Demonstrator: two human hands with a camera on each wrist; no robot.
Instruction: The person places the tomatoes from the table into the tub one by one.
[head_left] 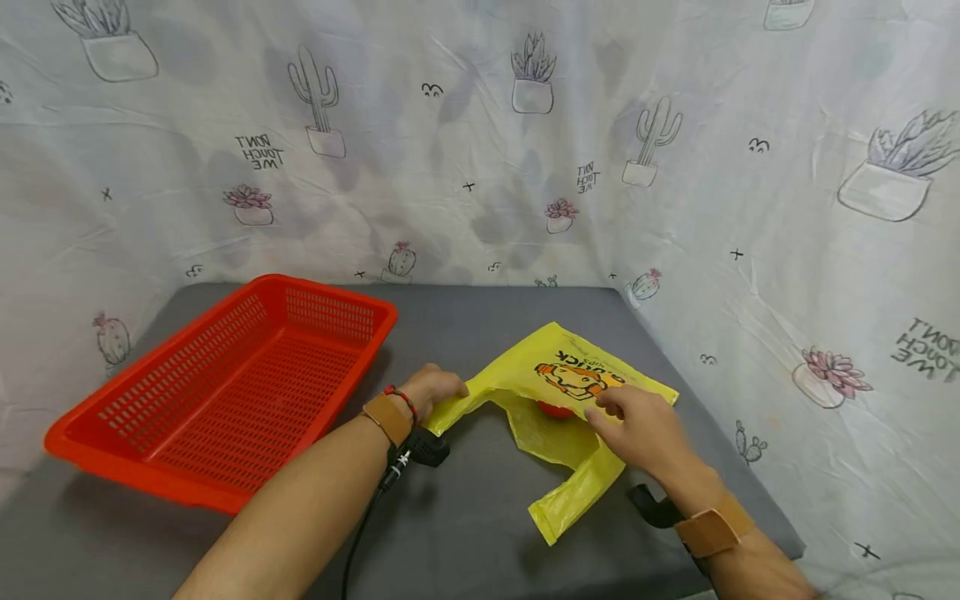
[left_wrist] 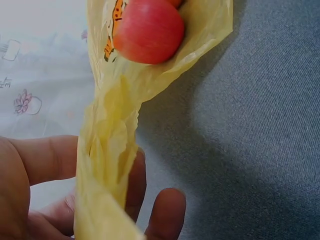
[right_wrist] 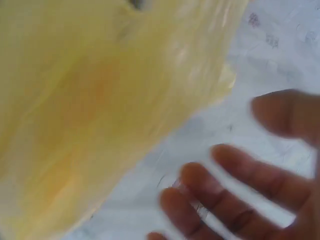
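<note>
A yellow plastic bag (head_left: 517, 367) with an orange duck print lies on the grey table, its mouth facing me. Its left handle (left_wrist: 107, 150) runs between the thumb and fingers of my left hand (head_left: 433, 390), which grips it. Through the mouth shows a red apple (left_wrist: 150, 31), and part of a second one peeks out behind it in the left wrist view. My right hand (head_left: 637, 425) is over the bag's right side, fingers loosely bent and spread in the right wrist view, with nothing between them. The other handle (head_left: 573, 500) hangs loose toward me.
To the left stands a red plastic basket (head_left: 360, 367) with slotted walls, close to my left forearm. A cactus-print cloth (head_left: 465, 150) hangs behind and to the right of the table (head_left: 480, 525). A black cable (head_left: 360, 525) trails from my left wrist.
</note>
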